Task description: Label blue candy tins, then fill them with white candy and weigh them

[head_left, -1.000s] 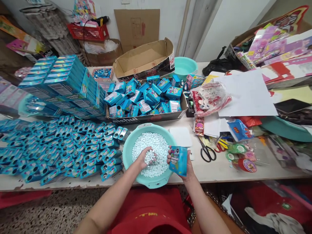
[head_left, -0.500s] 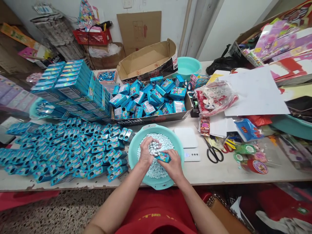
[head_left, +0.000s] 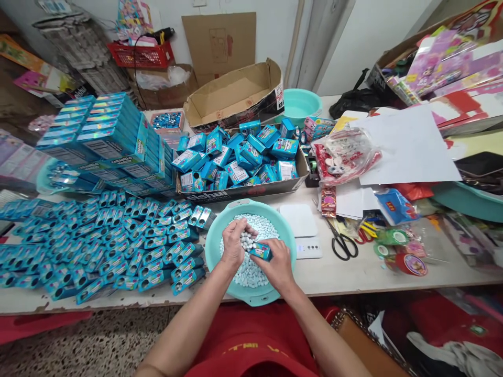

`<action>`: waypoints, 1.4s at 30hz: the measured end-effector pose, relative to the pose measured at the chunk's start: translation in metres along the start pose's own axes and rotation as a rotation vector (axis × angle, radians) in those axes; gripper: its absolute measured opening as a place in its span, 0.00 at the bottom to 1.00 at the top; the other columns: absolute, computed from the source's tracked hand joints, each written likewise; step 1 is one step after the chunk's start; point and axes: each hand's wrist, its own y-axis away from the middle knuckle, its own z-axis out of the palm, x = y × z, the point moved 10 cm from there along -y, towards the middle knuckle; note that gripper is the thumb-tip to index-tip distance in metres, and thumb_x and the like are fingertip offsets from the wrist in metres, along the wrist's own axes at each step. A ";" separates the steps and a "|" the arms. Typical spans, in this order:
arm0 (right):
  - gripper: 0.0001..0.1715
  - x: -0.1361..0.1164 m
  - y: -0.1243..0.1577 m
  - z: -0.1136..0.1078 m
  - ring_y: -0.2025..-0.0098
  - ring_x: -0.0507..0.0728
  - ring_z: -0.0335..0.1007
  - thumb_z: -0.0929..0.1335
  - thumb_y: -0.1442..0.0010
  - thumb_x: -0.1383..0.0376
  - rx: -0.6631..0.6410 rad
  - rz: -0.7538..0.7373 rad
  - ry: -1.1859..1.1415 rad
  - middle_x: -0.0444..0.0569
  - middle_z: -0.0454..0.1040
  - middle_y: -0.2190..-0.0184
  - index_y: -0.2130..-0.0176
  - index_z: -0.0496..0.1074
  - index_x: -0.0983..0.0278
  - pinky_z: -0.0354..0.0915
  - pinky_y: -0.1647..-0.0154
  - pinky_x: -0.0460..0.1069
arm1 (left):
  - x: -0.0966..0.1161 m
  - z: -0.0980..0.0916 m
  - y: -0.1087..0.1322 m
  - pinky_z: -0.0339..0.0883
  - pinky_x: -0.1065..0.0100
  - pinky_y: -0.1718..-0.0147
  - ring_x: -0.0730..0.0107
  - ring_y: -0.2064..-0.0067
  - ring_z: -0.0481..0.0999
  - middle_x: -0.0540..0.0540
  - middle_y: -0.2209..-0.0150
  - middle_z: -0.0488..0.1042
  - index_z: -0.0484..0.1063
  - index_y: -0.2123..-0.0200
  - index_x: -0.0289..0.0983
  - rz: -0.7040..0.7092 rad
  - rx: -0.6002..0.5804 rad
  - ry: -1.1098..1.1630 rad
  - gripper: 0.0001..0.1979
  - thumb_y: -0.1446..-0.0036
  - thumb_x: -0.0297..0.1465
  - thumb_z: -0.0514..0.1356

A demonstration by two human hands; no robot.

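A round turquoise basin [head_left: 288, 230] holds many small pale candies [head_left: 251, 272]. Over it, my left hand [head_left: 234, 242] is cupped around a heap of the candies, its fingers curled. My right hand [head_left: 278, 264] grips a small blue box [head_left: 260, 251] between thumb and fingers, with the box's left end against the candies in my left hand. Left of the basin, many blue boxes with round holes [head_left: 153, 243] lie in rows. A carton [head_left: 243, 193] behind the basin is full of loose blue boxes.
Right of the basin are a white scale [head_left: 308, 248], black scissors [head_left: 343, 246] and tape rolls [head_left: 396, 236]. Stacked blue packs [head_left: 113, 141] rise at the back left. An open carton [head_left: 231, 102] and another turquoise basin [head_left: 301, 103] stand behind. White paper [head_left: 408, 149] lies on the right.
The view has shifted slightly. The blue box in my right hand is a little closer to my left hand, and fewer candies show in my left hand.
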 end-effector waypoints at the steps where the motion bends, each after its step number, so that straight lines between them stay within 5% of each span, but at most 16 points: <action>1: 0.15 0.001 -0.001 0.001 0.57 0.62 0.66 0.73 0.53 0.60 -0.009 0.003 -0.012 0.47 0.74 0.64 0.63 0.71 0.58 0.57 0.58 0.55 | -0.001 0.000 0.000 0.65 0.71 0.74 0.73 0.77 0.72 0.52 0.81 0.69 0.66 0.80 0.35 -0.007 0.000 -0.008 0.15 0.55 0.40 0.64; 9: 0.16 0.001 -0.005 0.009 0.58 0.61 0.67 0.74 0.54 0.61 -0.070 0.020 -0.079 0.46 0.74 0.64 0.63 0.71 0.59 0.59 0.57 0.55 | -0.004 -0.009 -0.002 0.64 0.71 0.74 0.73 0.78 0.71 0.51 0.83 0.68 0.68 0.79 0.35 0.044 0.012 -0.089 0.15 0.51 0.41 0.61; 22: 0.14 -0.004 -0.007 0.000 0.58 0.61 0.68 0.73 0.52 0.62 -0.039 -0.007 -0.003 0.47 0.74 0.64 0.63 0.72 0.59 0.57 0.57 0.54 | -0.001 0.002 -0.004 0.65 0.72 0.77 0.74 0.79 0.70 0.53 0.81 0.68 0.67 0.77 0.35 0.034 -0.007 -0.092 0.16 0.51 0.43 0.61; 31: 0.13 0.005 -0.011 0.012 0.62 0.59 0.68 0.74 0.54 0.64 -0.071 0.007 -0.139 0.46 0.72 0.67 0.66 0.72 0.60 0.62 0.60 0.53 | -0.008 0.013 -0.005 0.55 0.75 0.84 0.79 0.84 0.63 0.54 0.82 0.66 0.66 0.74 0.36 0.031 -0.122 -0.115 0.14 0.48 0.42 0.58; 34: 0.16 0.018 -0.011 -0.002 0.60 0.58 0.69 0.74 0.53 0.61 0.035 -0.024 -0.259 0.47 0.72 0.64 0.62 0.71 0.60 0.65 0.58 0.54 | 0.000 -0.012 -0.024 0.60 0.72 0.81 0.75 0.81 0.66 0.52 0.81 0.66 0.66 0.72 0.37 0.132 -0.038 -0.269 0.15 0.44 0.43 0.53; 36: 0.18 0.028 -0.009 -0.021 0.58 0.58 0.68 0.74 0.51 0.60 0.177 -0.069 -0.278 0.48 0.71 0.62 0.60 0.71 0.61 0.65 0.56 0.54 | -0.001 -0.027 -0.035 0.66 0.67 0.73 0.69 0.74 0.72 0.49 0.76 0.70 0.67 0.71 0.37 0.236 -0.013 -0.586 0.16 0.43 0.43 0.51; 39: 0.19 0.040 -0.002 -0.046 0.58 0.57 0.68 0.73 0.50 0.61 0.403 -0.145 -0.245 0.48 0.69 0.62 0.58 0.69 0.61 0.66 0.56 0.54 | -0.045 -0.005 -0.033 0.62 0.53 0.51 0.57 0.51 0.70 0.42 0.59 0.74 0.72 0.63 0.38 0.395 -0.361 -1.201 0.15 0.44 0.41 0.53; 42: 0.19 0.047 0.001 -0.054 0.59 0.57 0.68 0.73 0.49 0.62 0.521 -0.181 -0.220 0.48 0.68 0.63 0.57 0.68 0.61 0.67 0.58 0.54 | -0.109 0.025 -0.001 0.48 0.45 0.43 0.50 0.41 0.58 0.42 0.45 0.66 0.66 0.48 0.41 0.508 -0.782 -1.532 0.24 0.45 0.45 0.54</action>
